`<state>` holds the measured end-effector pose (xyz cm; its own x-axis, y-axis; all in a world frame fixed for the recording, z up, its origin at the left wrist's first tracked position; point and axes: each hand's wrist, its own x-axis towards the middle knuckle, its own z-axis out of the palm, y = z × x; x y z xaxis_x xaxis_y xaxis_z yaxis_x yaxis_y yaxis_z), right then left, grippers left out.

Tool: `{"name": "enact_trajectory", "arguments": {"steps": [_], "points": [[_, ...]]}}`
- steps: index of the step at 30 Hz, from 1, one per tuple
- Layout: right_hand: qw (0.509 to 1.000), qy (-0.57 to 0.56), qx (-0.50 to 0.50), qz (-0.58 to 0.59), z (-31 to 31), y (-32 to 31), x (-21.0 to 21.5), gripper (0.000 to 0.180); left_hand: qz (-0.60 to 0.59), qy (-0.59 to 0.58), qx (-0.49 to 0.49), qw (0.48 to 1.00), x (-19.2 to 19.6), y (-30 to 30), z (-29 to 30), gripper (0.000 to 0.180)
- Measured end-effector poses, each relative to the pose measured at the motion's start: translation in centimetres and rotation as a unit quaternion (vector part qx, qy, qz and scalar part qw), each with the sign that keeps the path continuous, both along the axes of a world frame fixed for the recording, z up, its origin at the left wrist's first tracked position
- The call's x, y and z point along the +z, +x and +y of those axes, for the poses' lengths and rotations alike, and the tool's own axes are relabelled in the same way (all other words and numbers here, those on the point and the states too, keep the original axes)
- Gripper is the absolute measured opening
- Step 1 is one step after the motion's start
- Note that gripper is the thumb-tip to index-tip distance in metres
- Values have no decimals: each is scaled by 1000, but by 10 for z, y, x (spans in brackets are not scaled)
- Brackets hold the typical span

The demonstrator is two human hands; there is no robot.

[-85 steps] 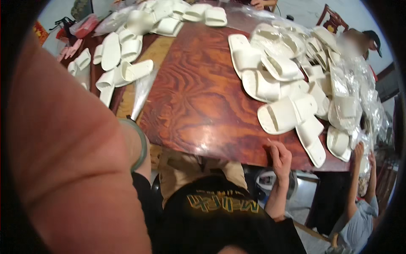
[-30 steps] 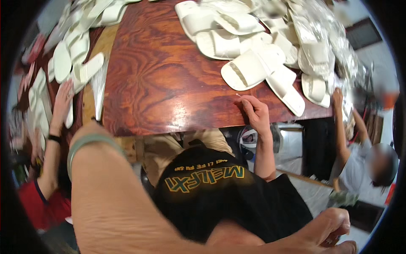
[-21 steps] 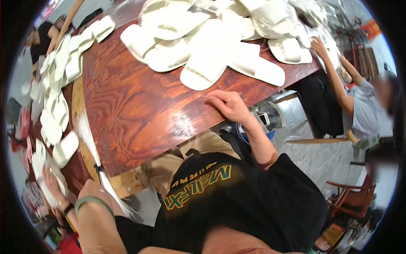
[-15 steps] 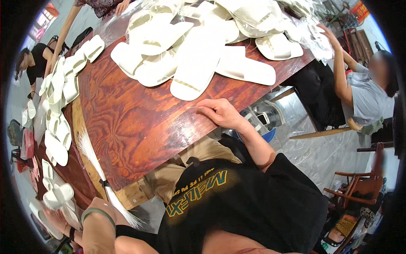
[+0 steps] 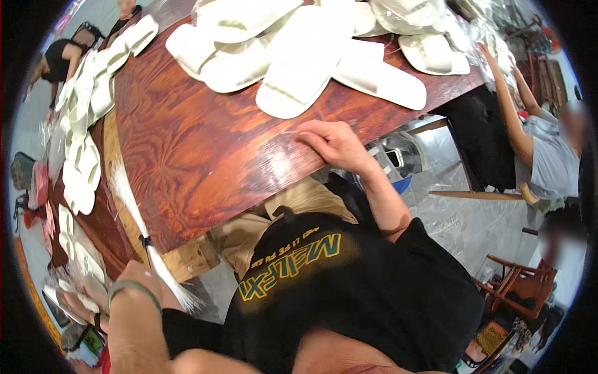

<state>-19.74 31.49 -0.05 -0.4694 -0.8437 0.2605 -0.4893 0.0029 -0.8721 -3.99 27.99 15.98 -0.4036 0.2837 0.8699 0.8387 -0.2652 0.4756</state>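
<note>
My right hand (image 5: 336, 144) hovers above the near edge of the table, thumb and forefinger pinched on a thin pale strand (image 5: 288, 132). Ahead of it lies a heap of white open-toed slippers (image 5: 293, 81), spread over the tabletop. My left hand (image 5: 144, 277), with a green bangle at the wrist, is low at the left; its fingers are turned away and hidden. Close by, a bundle of fine white strands (image 5: 129, 193), bound with a black tie, lies along the table's left corner.
The reddish-brown wooden table (image 5: 187, 149) fills the middle. A row of white slippers (image 5: 87, 149) runs along the left. Another person's hand (image 5: 75, 305) with a dark wristband is beside slippers at lower left. A person in grey (image 5: 548, 156) handles clear plastic at right, near a wooden chair (image 5: 517, 287).
The view has shifted, so the slipper heap sits higher. My right hand keeps its pinch on the strand. At the upper left, a reaching arm has drawn back.
</note>
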Motion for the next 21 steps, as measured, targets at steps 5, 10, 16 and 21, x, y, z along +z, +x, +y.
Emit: {"name": "enact_trajectory", "arguments": {"steps": [5,10,16,21], "points": [[999,19,-28,3,12,0,0,13,1,-1,-53,999,1,-10,15,25],[999,16,-14,36,9,-1,-5,14,-8,-6,-90,996,2,-17,28,25],[999,28,-31,10,10,-2,-4,15,-29,-12,-43,999,1,-10,26,25],[998,28,-47,-12,6,4,-8,13,-49,21,47,997,1,1,29,26]]}}
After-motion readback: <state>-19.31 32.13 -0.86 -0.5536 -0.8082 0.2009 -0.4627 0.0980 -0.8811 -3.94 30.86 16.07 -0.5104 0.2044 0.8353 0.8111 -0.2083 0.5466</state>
